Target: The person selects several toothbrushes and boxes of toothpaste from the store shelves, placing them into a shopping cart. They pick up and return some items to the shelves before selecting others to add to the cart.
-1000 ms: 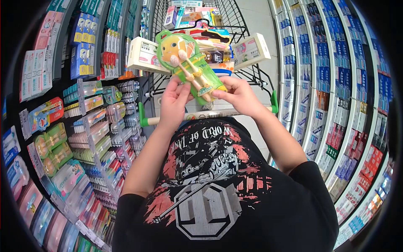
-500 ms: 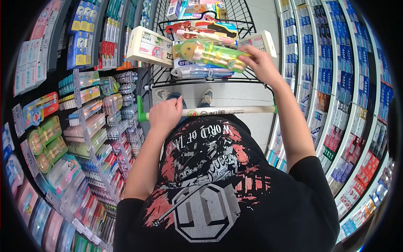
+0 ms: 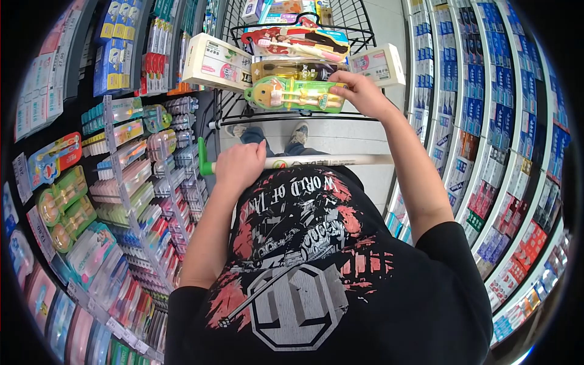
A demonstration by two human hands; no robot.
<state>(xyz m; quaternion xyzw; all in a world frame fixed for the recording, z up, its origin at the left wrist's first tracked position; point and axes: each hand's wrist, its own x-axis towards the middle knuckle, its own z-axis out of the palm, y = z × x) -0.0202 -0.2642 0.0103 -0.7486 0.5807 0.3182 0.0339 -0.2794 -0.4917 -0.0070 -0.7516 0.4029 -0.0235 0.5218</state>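
My left hand [image 3: 239, 166] is wrapped round the white bar of the cart handle [image 3: 340, 160], near its green left end. At the near edge of the wire cart, my right hand [image 3: 359, 94] grips the right end of a green toothbrush pack [image 3: 298, 95] with a bear-like face at its left. Beyond that pack lie a dark yellow pack [image 3: 298, 70] and a red character pack with a pink toothbrush [image 3: 292, 44]. White boxes stand on both sides, one at the left [image 3: 217, 62] and one at the right [image 3: 378, 66].
Toothbrush displays [image 3: 125, 164] fill the shelving at the left, with packs hanging close to my left arm. Shelves of blue and red boxes [image 3: 471, 115] line the right side. My shoes [image 3: 298, 134] show on the tiled floor below the cart.
My right hand has moved the green pack nearer to me and slightly left, and it now lies level over the blue pack's former spot. The dark yellow pack has come into view.
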